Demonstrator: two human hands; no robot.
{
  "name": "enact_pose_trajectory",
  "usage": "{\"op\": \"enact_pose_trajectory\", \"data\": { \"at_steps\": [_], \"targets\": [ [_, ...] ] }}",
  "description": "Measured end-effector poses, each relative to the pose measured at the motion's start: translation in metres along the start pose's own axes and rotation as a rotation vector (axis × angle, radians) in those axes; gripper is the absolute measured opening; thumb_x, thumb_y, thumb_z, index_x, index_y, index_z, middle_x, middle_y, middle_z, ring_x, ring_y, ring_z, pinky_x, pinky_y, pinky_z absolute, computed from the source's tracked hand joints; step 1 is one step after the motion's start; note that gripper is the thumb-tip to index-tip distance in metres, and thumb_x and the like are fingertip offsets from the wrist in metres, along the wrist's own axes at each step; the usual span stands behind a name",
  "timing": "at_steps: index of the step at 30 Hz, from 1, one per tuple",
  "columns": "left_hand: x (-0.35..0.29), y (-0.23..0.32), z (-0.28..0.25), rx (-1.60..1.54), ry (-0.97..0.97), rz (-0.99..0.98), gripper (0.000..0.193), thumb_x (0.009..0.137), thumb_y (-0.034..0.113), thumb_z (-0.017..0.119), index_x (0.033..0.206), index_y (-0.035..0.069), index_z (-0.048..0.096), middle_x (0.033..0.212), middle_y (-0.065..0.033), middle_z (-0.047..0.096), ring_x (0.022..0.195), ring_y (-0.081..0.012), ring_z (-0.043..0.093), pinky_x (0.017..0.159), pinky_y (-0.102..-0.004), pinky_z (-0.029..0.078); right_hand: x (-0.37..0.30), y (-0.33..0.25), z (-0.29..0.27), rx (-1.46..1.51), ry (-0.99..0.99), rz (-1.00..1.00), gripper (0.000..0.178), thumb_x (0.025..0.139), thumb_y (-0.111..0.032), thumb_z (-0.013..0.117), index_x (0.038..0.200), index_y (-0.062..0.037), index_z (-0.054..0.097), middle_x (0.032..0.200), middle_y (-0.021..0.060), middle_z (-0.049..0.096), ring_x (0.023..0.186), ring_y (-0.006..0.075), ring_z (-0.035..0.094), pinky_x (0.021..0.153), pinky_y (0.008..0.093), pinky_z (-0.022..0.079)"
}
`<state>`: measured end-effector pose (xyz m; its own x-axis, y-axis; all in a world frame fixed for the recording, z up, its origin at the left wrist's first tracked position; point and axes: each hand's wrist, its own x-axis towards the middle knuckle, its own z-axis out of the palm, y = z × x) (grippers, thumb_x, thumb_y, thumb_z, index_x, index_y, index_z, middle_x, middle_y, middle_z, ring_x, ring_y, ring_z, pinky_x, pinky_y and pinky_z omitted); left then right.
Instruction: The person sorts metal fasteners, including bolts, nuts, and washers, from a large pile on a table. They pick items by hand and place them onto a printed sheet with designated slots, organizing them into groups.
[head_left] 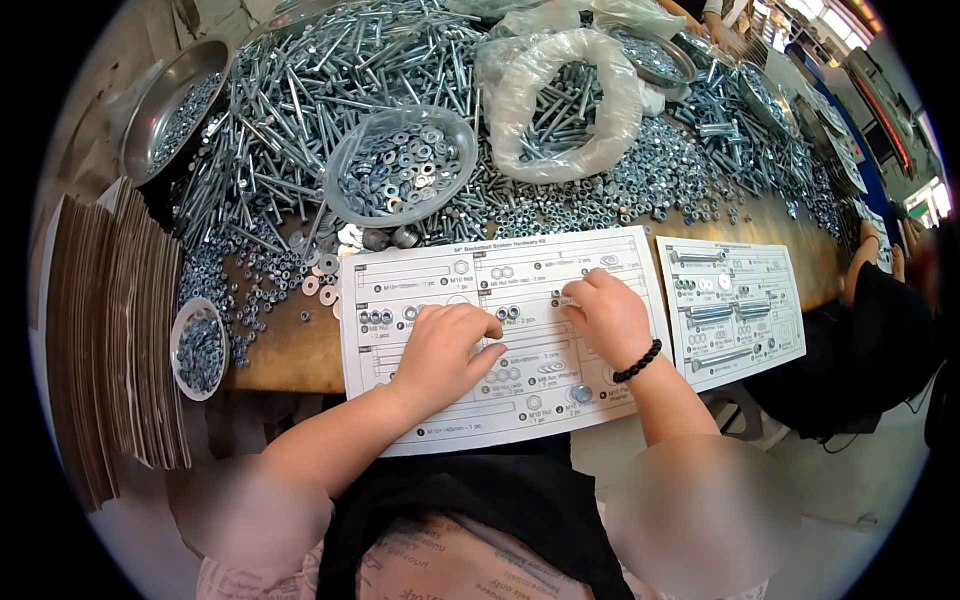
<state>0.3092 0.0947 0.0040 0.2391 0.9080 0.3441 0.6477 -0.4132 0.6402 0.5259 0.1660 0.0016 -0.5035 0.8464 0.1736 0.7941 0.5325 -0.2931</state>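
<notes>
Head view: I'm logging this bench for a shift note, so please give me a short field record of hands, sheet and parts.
Left hand: resting knuckles-up on the printed parts sheet, fingers curled over small nuts
Right hand: on the same sheet, fingertips pressed down; black bead bracelet at the wrist
Second sheet: to the right, untouched
Clear bowl of washers: behind the sheet
Loose bolts: heaped across the table

We get one view only, head-worn fisheye, looking steeply down from above our own chest onto the table (290,350), close in. It faces forward to 12 o'clock; forearms enter from 6. Edges bend at the rim, corners black. A seated person shows at 3 o'clock. No second view to overlap.
</notes>
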Motion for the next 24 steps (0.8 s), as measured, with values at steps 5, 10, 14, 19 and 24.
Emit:
{"op": "enact_pose_trajectory", "data": {
  "at_steps": [5, 10, 14, 19, 24],
  "targets": [
    [0.001, 0.002, -0.004, -0.023, -0.022, -0.031, 0.015, 0.069, 0.011, 0.068, 0.079, 0.009, 0.056, 0.077, -0.0031, 0.057, 0.073, -0.0208, 0.053, 0.071, -0.0331, 0.037, 0.013, -0.003, 0.011, -0.013, -0.023, 0.017, 0.014, 0.072, -0.014, 0.064, 0.085, -0.0107, 0.061, 0.077, 0.007, 0.056, 0.076, 0.0264, 0.056, 0.065, 0.0362, 0.047],
    [-0.004, 0.0, -0.01, -0.014, -0.017, -0.066, 0.013, 0.07, 0.01, 0.067, 0.077, 0.008, 0.056, 0.076, -0.0034, 0.058, 0.071, -0.0207, 0.054, 0.07, -0.0335, 0.037, 0.014, 0.016, -0.002, 0.127, -0.037, 0.084, 0.011, 0.073, -0.01, 0.062, 0.083, -0.0081, 0.062, 0.08, 0.0099, 0.059, 0.076, 0.0279, 0.057, 0.067, 0.0372, 0.047],
    [-0.013, -0.007, -0.02, -0.015, 0.005, -0.109, 0.011, 0.07, 0.008, 0.065, 0.076, 0.008, 0.056, 0.075, -0.0032, 0.057, 0.07, -0.0202, 0.054, 0.07, -0.0333, 0.038, -0.011, 0.047, -0.025, 0.219, 0.038, 0.208, 0.012, 0.072, -0.007, 0.065, 0.084, -0.0069, 0.063, 0.077, 0.0074, 0.058, 0.07, 0.0237, 0.058, 0.062, 0.0318, 0.046],
    [-0.018, -0.01, -0.025, -0.032, -0.007, -0.161, 0.01, 0.07, 0.007, 0.064, 0.076, 0.007, 0.056, 0.075, -0.0036, 0.057, 0.071, -0.0203, 0.054, 0.072, -0.0322, 0.038, -0.037, 0.052, -0.022, 0.206, -0.033, 0.222, 0.012, 0.072, -0.007, 0.065, 0.084, -0.0082, 0.064, 0.076, 0.0069, 0.057, 0.07, 0.0234, 0.057, 0.062, 0.0316, 0.046],
    [-0.023, -0.01, -0.031, -0.039, 0.019, -0.18, 0.009, 0.069, 0.006, 0.063, 0.075, 0.007, 0.056, 0.075, -0.0045, 0.057, 0.071, -0.0208, 0.054, 0.071, -0.0316, 0.038, -0.034, 0.04, -0.024, 0.205, 0.021, 0.224, 0.014, 0.07, -0.007, 0.065, 0.084, -0.0092, 0.064, 0.079, 0.0062, 0.056, 0.071, 0.0248, 0.056, 0.062, 0.0332, 0.046]
  ]
}}
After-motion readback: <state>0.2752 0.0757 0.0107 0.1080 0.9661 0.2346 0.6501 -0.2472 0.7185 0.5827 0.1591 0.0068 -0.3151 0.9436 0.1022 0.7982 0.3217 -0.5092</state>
